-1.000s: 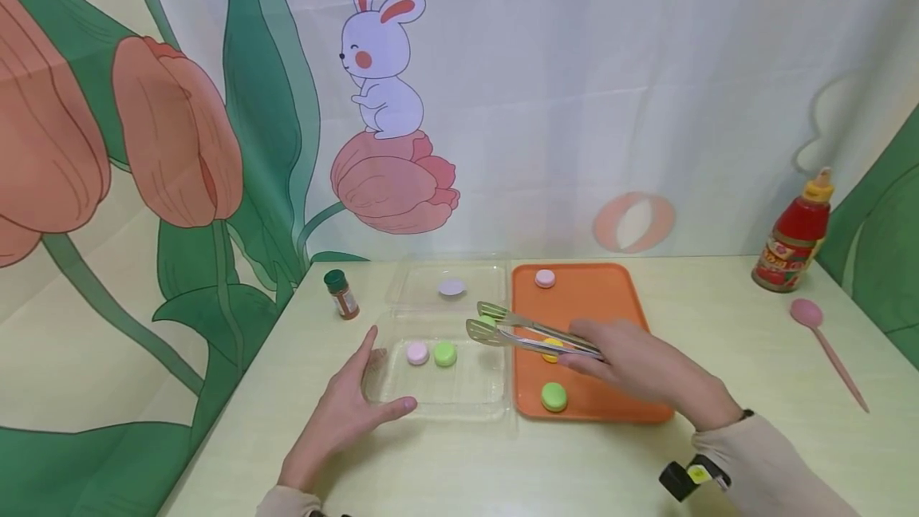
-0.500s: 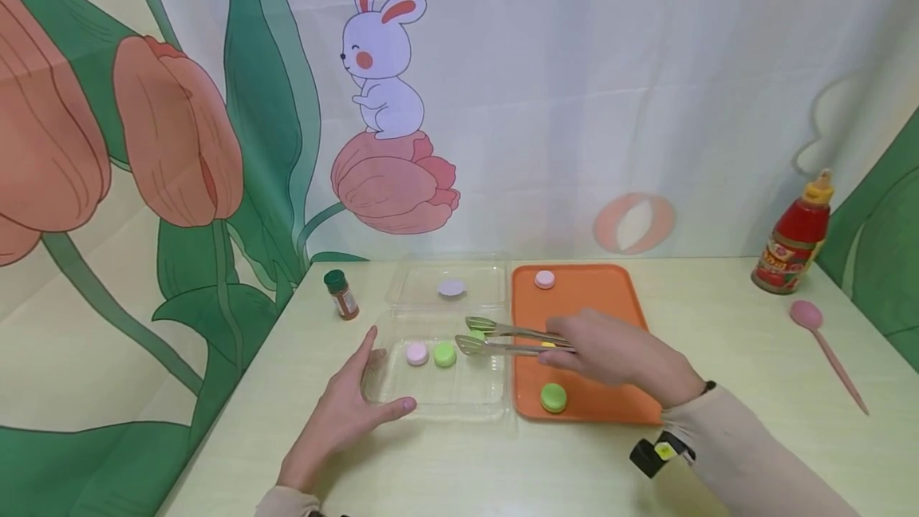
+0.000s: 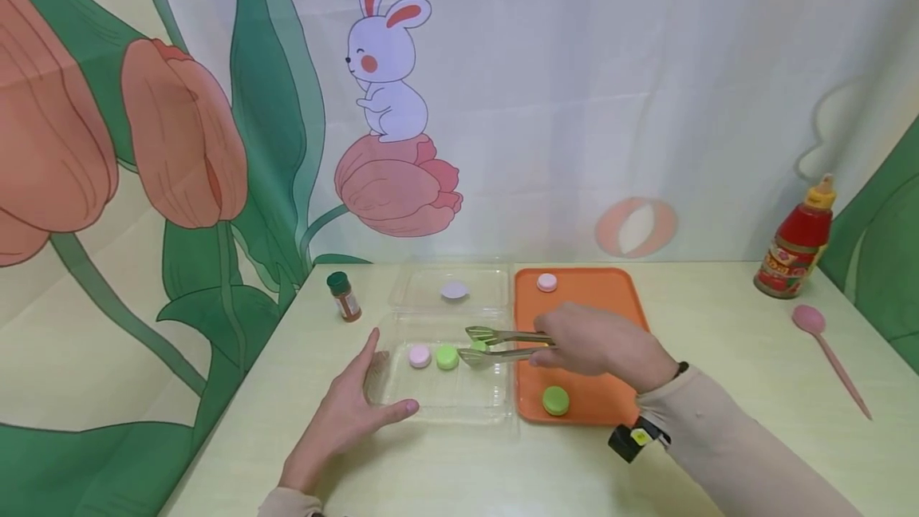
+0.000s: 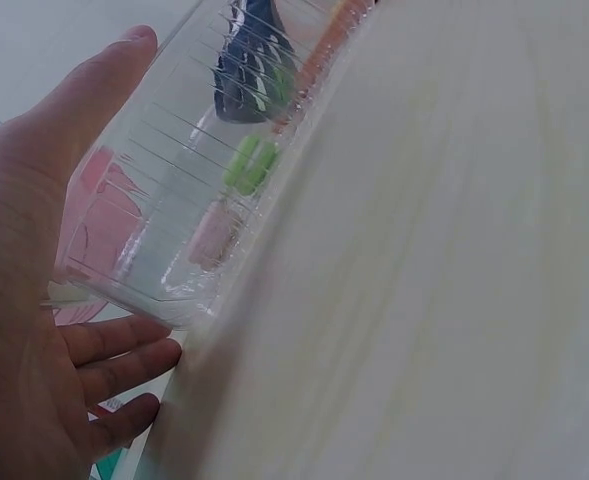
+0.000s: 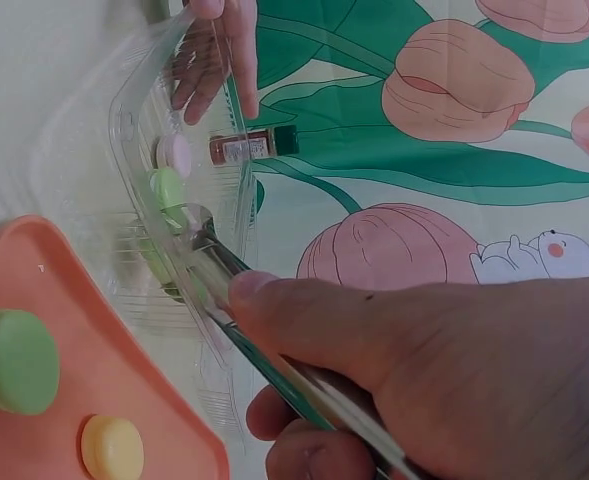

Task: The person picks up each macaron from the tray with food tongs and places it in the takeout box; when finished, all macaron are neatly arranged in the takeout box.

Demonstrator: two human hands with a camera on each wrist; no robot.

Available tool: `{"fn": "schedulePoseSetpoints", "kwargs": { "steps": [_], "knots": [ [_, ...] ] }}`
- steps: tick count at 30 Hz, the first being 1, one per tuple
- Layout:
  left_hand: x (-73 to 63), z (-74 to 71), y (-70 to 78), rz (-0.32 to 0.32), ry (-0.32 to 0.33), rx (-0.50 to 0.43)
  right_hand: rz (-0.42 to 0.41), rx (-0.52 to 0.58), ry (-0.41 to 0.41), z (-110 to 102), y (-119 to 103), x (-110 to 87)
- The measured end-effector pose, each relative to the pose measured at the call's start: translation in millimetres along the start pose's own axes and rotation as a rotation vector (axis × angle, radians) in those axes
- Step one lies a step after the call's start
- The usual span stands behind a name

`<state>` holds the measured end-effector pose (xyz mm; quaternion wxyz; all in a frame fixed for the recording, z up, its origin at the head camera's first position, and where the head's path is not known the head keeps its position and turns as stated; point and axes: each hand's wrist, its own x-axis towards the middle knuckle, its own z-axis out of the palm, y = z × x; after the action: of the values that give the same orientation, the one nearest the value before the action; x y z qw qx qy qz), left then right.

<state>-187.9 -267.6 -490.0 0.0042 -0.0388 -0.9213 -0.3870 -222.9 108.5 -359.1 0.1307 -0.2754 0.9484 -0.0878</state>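
My right hand (image 3: 603, 345) grips metal tongs (image 3: 511, 355), whose tips hold a green macaron (image 3: 479, 346) in the right part of a clear plastic container (image 3: 441, 393). Whether that macaron touches the bottom, I cannot tell. To its left sit another green macaron (image 3: 447, 357) and a pale pink macaron (image 3: 420, 356), side by side. My left hand (image 3: 345, 405) is at the container's left end, thumb and fingers spread; in the left wrist view the fingers (image 4: 124, 370) lie close against its corner.
An orange tray (image 3: 596, 294) right of the container bears a pink macaron (image 3: 547, 282), a green macaron (image 3: 556, 400) and a yellow macaron (image 5: 112, 448). A spice jar (image 3: 345, 297) stands back left; a red sauce bottle (image 3: 793, 250) and pink spoon (image 3: 809, 319) are at far right.
My right hand has moved left, and the tongs with the green macaron have come lower inside the container, closer to the other green one. My left hand has stayed in place.
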Motion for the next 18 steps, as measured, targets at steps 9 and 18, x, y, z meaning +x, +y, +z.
{"fn": "schedulePoseSetpoints", "kwargs": {
  "steps": [9,18],
  "knots": [
    [0.4,-0.4,-1.8,0.017,0.002,0.001,0.02,-0.018,-0.005,0.1,-1.1,0.8],
    [0.2,1.0,-2.3,0.018,0.002,0.0,-0.004,0.021,0.013,2.4,3.1,-1.9]
  ]
}}
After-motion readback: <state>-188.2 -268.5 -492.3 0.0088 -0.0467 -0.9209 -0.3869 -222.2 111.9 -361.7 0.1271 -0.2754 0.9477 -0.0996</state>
